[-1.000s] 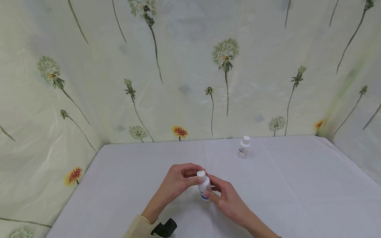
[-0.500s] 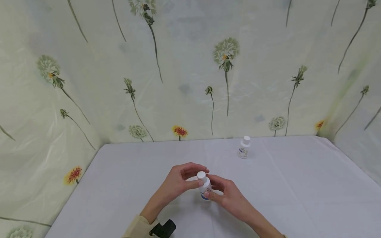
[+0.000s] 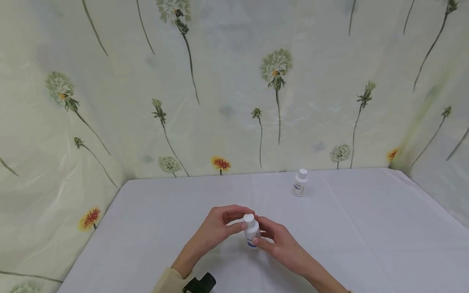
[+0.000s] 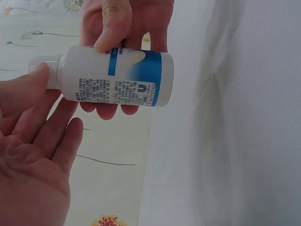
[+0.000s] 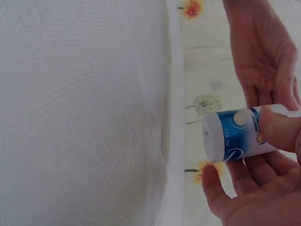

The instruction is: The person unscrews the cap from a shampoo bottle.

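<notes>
A small white bottle (image 3: 253, 235) with a blue band and printed label is held off the table. Its body is gripped by my right hand (image 3: 283, 246), thumb on the near side and fingers behind. At the white cap (image 3: 249, 220), my left hand (image 3: 215, 228) pinches with thumb and fingertips; the left wrist view shows that thumb on the cap (image 4: 35, 66) and the other fingers spread loosely. The right wrist view shows the bottle's bottom (image 5: 214, 139) facing the table, with space between.
A second white capped bottle (image 3: 299, 184) stands upright near the table's back edge, right of centre. White cloth covers the table (image 3: 366, 228). Behind it and at the sides hangs a flower-printed sheet (image 3: 227, 81). A dark band (image 3: 200, 283) sits at the left wrist.
My left fingers lifted and spread from the cap half a second ago, and are now back against it. The right hand keeps its grip on the bottle. The head view has tilted slightly.
</notes>
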### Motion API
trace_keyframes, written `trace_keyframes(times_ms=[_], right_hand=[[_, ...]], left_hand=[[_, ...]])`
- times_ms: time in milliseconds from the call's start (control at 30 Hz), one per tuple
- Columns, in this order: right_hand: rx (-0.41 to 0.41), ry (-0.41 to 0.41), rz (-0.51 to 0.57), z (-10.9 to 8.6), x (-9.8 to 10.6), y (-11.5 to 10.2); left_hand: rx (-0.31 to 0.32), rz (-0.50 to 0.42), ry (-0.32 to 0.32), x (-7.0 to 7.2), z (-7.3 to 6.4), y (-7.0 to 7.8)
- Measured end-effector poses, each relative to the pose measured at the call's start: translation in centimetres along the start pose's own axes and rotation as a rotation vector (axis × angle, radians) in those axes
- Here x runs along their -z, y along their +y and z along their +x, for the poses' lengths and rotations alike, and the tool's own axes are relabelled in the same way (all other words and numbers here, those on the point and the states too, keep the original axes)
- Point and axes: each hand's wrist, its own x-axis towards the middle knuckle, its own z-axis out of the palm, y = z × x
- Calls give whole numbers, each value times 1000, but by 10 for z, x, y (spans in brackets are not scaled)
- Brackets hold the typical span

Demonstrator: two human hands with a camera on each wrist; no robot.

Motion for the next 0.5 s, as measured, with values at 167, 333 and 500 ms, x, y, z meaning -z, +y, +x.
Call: trace_keyframes(times_ms=[167,333,500], right_hand=[[16,20,-16,0,0,-1],[-7,36,-26,-1,-1,-3],[-46,56,-32,-3,-2,-6]], left_hand=[[1,-14,32,-1,0,0],[3,-3,91,-3,2,0],[22,7,136,-6,3,-3]])
